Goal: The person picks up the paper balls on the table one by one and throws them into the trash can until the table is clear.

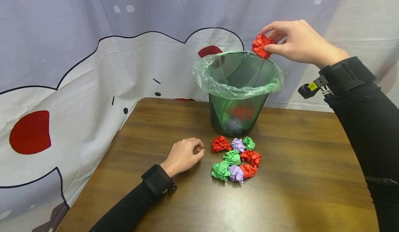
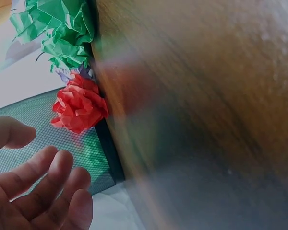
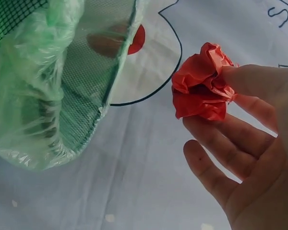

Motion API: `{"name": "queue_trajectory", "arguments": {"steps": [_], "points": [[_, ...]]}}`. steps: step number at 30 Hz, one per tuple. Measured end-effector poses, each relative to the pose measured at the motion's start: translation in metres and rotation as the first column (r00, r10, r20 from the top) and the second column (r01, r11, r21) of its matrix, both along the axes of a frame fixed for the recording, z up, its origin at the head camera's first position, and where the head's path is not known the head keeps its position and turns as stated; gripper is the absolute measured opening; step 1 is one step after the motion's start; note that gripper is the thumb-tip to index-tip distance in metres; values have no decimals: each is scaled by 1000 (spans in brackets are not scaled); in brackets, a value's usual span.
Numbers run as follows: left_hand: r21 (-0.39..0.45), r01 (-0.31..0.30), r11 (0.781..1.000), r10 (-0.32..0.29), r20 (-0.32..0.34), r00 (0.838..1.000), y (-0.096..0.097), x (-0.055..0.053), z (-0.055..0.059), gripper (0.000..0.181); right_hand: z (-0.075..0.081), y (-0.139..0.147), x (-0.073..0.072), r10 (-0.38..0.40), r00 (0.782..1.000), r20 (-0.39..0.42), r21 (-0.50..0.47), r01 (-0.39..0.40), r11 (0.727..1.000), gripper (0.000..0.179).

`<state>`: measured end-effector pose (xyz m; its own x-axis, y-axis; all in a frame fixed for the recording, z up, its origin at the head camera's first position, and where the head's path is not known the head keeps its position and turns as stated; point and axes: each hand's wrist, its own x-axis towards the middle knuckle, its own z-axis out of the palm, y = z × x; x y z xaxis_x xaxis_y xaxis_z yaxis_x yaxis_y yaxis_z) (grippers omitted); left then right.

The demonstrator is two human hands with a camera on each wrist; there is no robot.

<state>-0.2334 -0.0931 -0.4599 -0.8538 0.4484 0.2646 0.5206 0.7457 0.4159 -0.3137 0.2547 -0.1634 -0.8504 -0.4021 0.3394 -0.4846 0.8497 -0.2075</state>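
Note:
A crumpled red paper ball is pinched between the thumb and fingers of my right hand, up at the right rear rim of a mesh wastebasket. In the right wrist view the same red paper ball shows beside the green bin liner. My left hand rests on the table with fingers loosely curled, holding nothing. Just right of it lie several crumpled paper balls: red, green and purple. Through the mesh, blurred red, green and purple shapes show low in the basket.
The wooden table reaches back to a patterned curtain hanging behind it. The wastebasket stands near the table's far edge, its clear green liner folded over the rim. The loose paper balls lie just in front of its base.

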Motion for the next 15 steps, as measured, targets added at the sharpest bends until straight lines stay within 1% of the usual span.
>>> {"name": "queue_trajectory", "arguments": {"steps": [3,6,10,15], "points": [[-5,1,1000,-1,-2,1000,2,1,-1,6,-1,-2,-4,-8,998,61,13,8,1000,49],[-10,4,1000,-4,-5,1000,4,1,-2,7,-6,-1,-5,-6,996,86,43,2,999,48],[-10,5,1000,-5,-10,1000,4,2,-2,8,-15,4,-2,6,997,76,92,-13,996,42],[-18,9,1000,-10,-15,1000,4,1,0,8,-26,14,10,29,998,49,132,-35,991,35]]}}
